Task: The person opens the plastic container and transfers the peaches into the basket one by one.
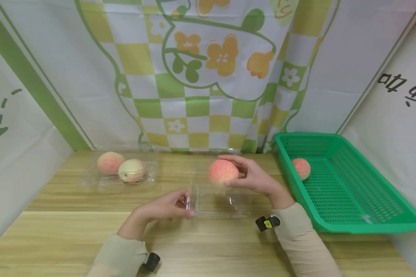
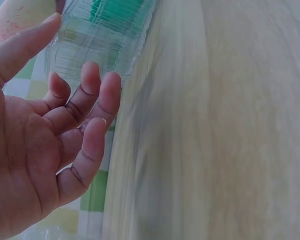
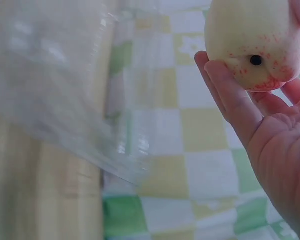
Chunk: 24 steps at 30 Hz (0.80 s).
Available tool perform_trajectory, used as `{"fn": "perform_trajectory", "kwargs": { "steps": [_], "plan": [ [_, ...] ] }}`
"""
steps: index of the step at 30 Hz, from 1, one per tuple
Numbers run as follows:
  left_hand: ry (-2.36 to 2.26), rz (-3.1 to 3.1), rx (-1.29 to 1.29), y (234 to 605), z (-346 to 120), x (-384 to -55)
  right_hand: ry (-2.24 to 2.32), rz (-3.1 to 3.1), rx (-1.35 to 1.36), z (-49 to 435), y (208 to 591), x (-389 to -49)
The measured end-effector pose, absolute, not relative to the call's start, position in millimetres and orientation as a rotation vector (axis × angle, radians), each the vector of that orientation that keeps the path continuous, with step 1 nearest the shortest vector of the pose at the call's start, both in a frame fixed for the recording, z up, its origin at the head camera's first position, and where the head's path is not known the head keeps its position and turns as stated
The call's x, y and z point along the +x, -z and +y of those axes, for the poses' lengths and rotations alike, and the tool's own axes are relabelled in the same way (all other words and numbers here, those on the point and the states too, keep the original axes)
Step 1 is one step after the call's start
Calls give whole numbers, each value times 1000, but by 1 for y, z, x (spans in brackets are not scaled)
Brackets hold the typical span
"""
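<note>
My right hand (image 1: 254, 177) grips a pink-and-yellow peach (image 1: 223, 171) above a clear plastic box (image 1: 215, 202). From the right wrist, the peach's pale underside (image 3: 255, 30) shows a small dark spot, with the fingers spread around it. At the left end of the box is my left hand (image 1: 168, 206), its fingertips touching or very near the wall. Seen from the left wrist, those fingers (image 2: 85, 155) are loosely bent and apart from the thumb, the box lying just beyond them. The transparent walls make exact contact hard to see.
Two peaches (image 1: 110, 163) lie inside another clear plastic box (image 1: 93, 179) at the back left. A green basket (image 1: 320, 221) stands on the right with one peach (image 1: 301, 169) in it. Behind the wooden table (image 1: 208, 250) hangs a checked curtain (image 1: 197, 107).
</note>
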<state>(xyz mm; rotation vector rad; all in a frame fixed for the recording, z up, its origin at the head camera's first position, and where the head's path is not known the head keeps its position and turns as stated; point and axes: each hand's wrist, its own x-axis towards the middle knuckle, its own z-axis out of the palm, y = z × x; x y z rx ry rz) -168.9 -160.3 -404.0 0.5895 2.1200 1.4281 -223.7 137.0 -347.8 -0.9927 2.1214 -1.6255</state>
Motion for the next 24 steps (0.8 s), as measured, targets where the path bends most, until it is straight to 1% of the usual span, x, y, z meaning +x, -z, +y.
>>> {"fn": "perform_trajectory", "kwargs": {
  "steps": [12,24],
  "plan": [
    [-1365,2115,621,404,-137,-173,1660,2265,-935,179,300,-224],
    [-1356,2115,599,402,-115,-180,1643,2393,-939,221,272,-232]
  ]
}}
